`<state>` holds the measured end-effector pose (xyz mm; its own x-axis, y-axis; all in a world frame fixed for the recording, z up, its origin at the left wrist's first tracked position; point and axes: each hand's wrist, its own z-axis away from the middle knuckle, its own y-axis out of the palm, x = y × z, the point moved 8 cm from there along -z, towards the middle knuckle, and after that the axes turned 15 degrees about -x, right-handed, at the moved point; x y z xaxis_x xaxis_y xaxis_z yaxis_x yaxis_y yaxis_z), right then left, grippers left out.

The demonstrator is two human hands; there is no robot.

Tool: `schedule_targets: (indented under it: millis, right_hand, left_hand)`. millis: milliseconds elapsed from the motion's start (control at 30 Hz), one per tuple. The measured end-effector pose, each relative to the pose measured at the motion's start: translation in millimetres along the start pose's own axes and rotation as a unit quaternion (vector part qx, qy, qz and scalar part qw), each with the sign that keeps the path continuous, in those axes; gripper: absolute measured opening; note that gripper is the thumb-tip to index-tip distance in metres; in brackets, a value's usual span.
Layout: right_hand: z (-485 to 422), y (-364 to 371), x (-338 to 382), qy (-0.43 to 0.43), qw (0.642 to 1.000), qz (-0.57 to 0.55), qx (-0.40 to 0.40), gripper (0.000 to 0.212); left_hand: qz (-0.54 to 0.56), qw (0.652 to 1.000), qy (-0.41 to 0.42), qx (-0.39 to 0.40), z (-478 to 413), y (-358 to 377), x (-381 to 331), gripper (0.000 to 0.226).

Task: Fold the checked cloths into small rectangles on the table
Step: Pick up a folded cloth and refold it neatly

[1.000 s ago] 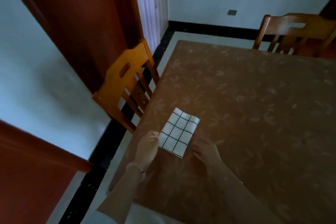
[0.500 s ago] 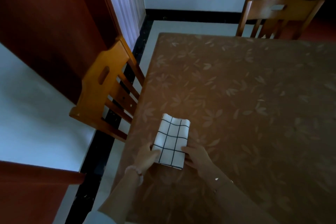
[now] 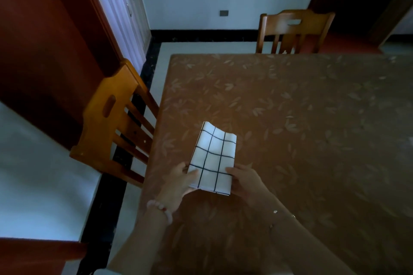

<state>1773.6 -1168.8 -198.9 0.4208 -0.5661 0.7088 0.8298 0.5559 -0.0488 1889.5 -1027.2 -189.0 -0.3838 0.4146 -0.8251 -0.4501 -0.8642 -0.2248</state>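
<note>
A white cloth with black checks (image 3: 214, 154), folded into a small rectangle, is near the left edge of the brown leaf-patterned table (image 3: 290, 118). Its near end is lifted slightly off the table. My left hand (image 3: 178, 182) pinches the near left corner, thumb on top. My right hand (image 3: 244, 182) pinches the near right corner in the same way. The far end of the cloth curls up a little. Only this one checked cloth is in view.
A wooden chair (image 3: 116, 127) stands close against the table's left side. Another wooden chair (image 3: 292, 29) stands at the far edge. A red-brown door (image 3: 44, 51) and a pale cupboard (image 3: 127, 18) lie to the left, beyond white floor.
My hands moved from beside the cloth onto its near corners and took hold of them. The near end has risen off the table.
</note>
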Motion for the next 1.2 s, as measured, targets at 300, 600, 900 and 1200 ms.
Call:
schedule_targets:
  millis: [300,600,900,1200]
  right_hand:
    - [54,-62,21,-0.145,0.983,0.002,-0.109,0.021]
    - [123,-157,2,-0.191,0.953,-0.08,-0.223,0.021]
    - [172,-261,-26,-0.19,0.921,-0.192,-0.28,0.017]
    - [220,-414,-64,-0.212,0.874,-0.269,-0.344,0.012]
  left_hand:
    - [0.026,0.995,0.075,0.064,38,27,-25,0.022]
    - [-0.013,0.975,0.161,0.153,106,97,-39,0.021]
    - [-0.025,0.95,0.194,0.243,189,176,-37,0.03]
    - [-0.044,0.927,0.235,0.29,308,300,-25,0.024]
